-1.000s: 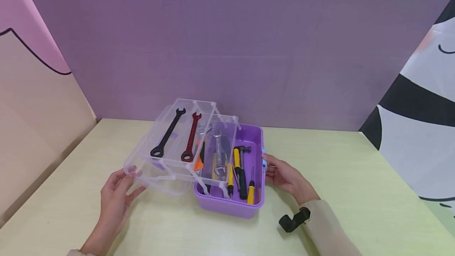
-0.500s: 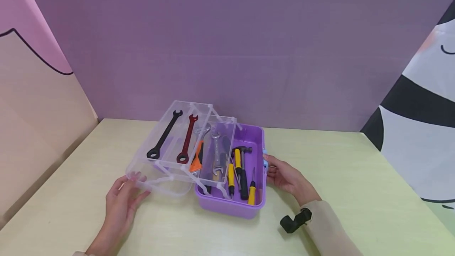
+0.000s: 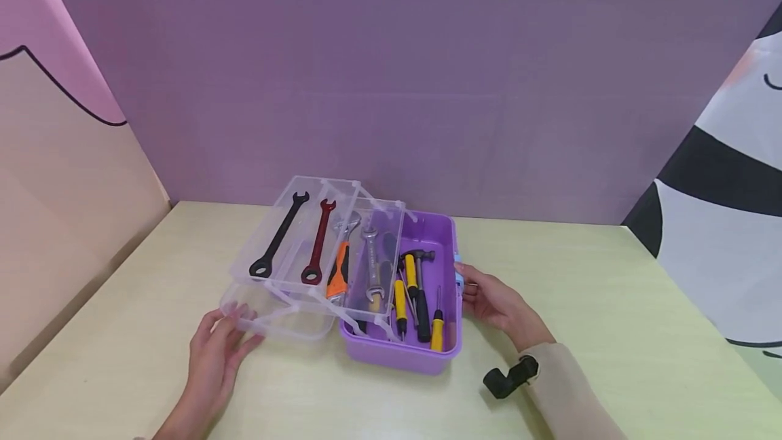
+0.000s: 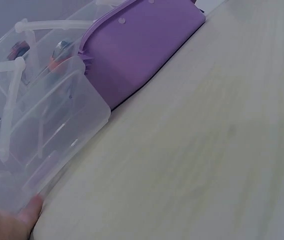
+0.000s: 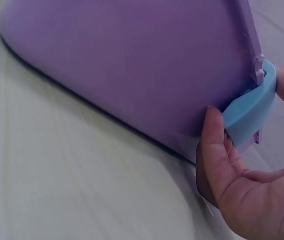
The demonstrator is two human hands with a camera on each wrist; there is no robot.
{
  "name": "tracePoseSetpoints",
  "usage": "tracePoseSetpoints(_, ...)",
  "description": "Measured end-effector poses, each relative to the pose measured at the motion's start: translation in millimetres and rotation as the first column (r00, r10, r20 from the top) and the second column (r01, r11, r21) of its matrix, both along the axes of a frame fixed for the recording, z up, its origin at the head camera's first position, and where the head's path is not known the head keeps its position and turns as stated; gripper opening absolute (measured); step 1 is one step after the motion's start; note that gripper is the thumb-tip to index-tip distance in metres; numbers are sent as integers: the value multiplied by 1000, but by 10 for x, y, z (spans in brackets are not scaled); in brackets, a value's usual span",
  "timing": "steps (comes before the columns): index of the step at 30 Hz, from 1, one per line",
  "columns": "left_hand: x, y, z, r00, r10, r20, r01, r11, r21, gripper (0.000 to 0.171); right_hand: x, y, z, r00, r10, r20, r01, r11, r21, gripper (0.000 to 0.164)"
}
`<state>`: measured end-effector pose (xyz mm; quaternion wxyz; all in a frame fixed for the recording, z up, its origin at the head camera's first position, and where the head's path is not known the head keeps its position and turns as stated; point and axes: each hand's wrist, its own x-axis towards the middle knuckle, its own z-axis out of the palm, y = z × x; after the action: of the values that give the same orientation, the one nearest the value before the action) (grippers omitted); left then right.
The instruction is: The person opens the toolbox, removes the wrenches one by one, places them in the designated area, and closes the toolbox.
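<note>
A purple toolbox (image 3: 397,358) stands on the table with its clear lid (image 3: 293,326) folded out to the left. My left hand (image 3: 215,353) holds the lid's outer edge by its near corner, close over the table. On the toolbox's right side, my right hand (image 3: 497,303) pinches the light blue latch (image 5: 251,110) between thumb and fingers. Two clear trays spread between box and lid. The upper one carries a black wrench (image 3: 280,235) and a red wrench (image 3: 319,242). An orange-handled adjustable wrench (image 3: 339,270) and a silver wrench (image 3: 373,263) lie to their right.
Inside the purple box lie a hammer (image 3: 423,314), a yellow screwdriver (image 3: 437,333) and other yellow-handled tools. White hinge arms (image 3: 351,314) link trays and box. A purple panel (image 3: 427,87) rises behind the pale table (image 3: 580,277).
The lid and trays have swung a little further down and out, showing more of the orange-handled wrench. My left hand has shifted slightly right and nearer; the right hand keeps its place at the latch.
</note>
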<state>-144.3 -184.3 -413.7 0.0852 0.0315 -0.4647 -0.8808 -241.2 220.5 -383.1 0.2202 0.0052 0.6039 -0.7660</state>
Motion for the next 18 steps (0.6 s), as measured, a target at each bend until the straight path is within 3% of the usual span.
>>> tracePoseSetpoints(6,-19,7,11,997,77,28,-72,988,-135,18,11,16,-13,1000,5,-15,-5,1000,5,21)
tracePoseSetpoints(11,-14,-12,32,992,124,32,-111,956,-270,20,7,15,-37,999,14,-29,-14,1000,-6,21)
tracePoseSetpoints(18,-22,-48,33,995,101,23,-88,938,-334,17,-23,18,-57,993,56,-101,-51,997,52,26)
